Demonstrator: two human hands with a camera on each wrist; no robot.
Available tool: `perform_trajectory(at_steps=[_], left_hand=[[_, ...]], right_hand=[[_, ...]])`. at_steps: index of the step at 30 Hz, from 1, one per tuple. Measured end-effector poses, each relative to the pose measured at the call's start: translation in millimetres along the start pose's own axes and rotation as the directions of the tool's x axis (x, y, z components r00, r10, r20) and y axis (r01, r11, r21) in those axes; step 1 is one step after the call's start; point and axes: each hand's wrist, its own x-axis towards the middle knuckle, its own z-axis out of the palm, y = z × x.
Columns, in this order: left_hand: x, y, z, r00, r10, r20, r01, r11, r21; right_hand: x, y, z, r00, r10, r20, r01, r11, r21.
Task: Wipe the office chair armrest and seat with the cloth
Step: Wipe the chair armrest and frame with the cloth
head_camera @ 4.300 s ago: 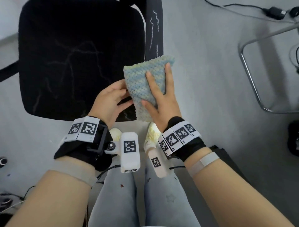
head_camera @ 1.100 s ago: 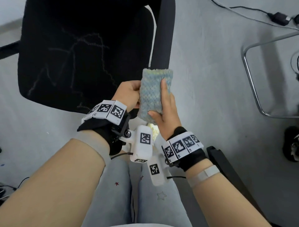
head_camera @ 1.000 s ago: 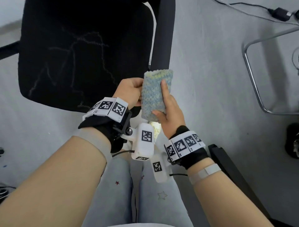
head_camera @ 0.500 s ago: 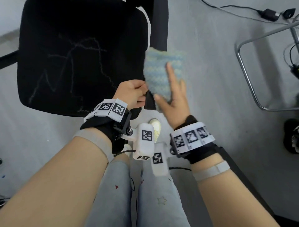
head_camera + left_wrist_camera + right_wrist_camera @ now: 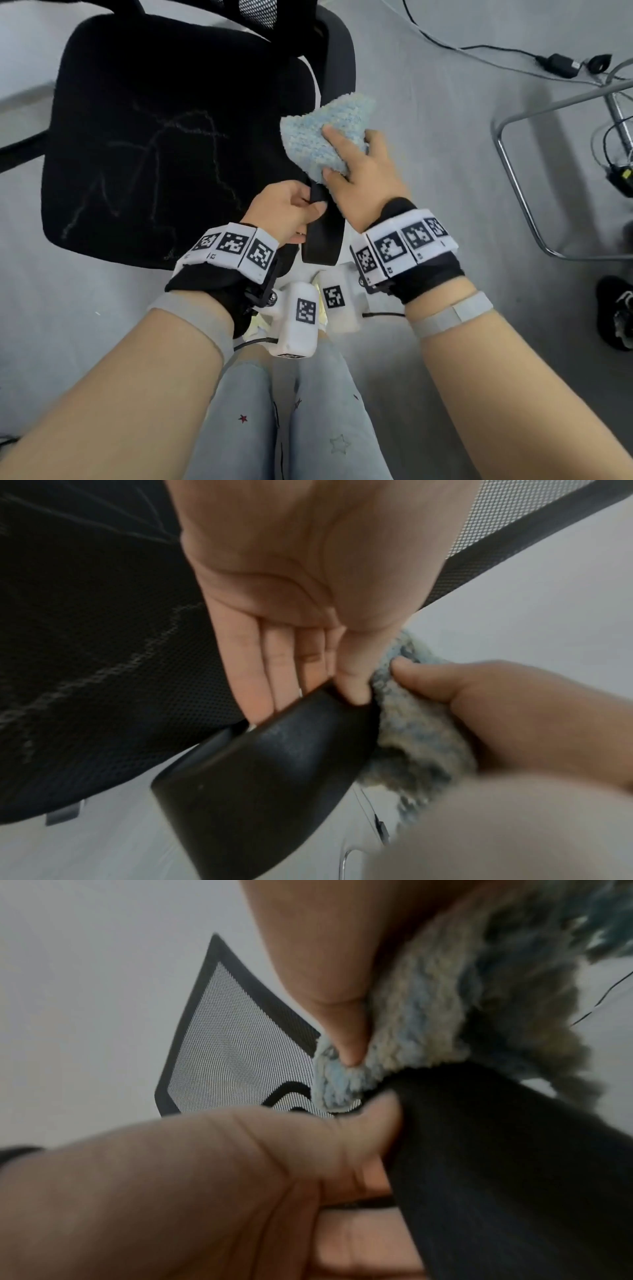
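Observation:
The black office chair seat carries pale chalky streaks. Its black armrest runs along the seat's right side toward me. My right hand holds a folded blue-and-cream fluffy cloth and presses it on the armrest's top. The thumb digs into the cloth where it meets the armrest. My left hand grips the armrest's near end just below the cloth. Its fingers go under the armrest and its thumb lies on top, touching the cloth.
On the grey floor at the upper right lie a cable and a power adapter. A metal tube frame stands at the right, with a dark shoe beyond it. The mesh backrest rises behind the armrest. My legs are at the bottom.
My right hand carried the folded cloth away from the left hand and down onto the armrest. The left hand let go of the cloth and took hold of the armrest's near end.

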Motion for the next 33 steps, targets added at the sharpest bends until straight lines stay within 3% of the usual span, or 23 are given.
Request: perform_trajectory(at_steps=[5,12,18,22,26,29,33], left_hand=[[7,6,-2,0.998,-0.048,0.043,0.047,0.999,0.018],[20,20,-6,0.994,-0.064,0.085,0.057,0.995,0.082],[17,19,2,1.000,0.017,-0.011,-0.017,1.000,0.024],[12,13,10,0.998,0.018,-0.053,-0.017,1.000,0.021],[14,14,6,1.000,-0.005,-0.021,0.006,1.000,0.021],[19,14,5,1.000,-0.020,-0.011,0.021,0.999,0.028],[22,14,7,0.999,-0.041,-0.018,0.042,0.999,0.010]], right_hand=[[41,-4,-14,0.991,0.064,0.114,-0.068,0.997,0.033],[97,-9,-26,0.993,0.065,0.099,-0.078,0.988,0.135],[37,6,-20,0.985,-0.006,0.172,-0.014,0.993,0.114],[8,5,-19,0.975,-0.012,0.224,0.017,1.000,-0.020],[50,-3,-26,0.978,0.026,0.207,-0.027,1.000,-0.001],[92,-10,-34,0.986,0.031,0.163,-0.049,0.993,0.105],[136,-24,-49,0.994,-0.008,0.111,0.007,1.000,0.011]])
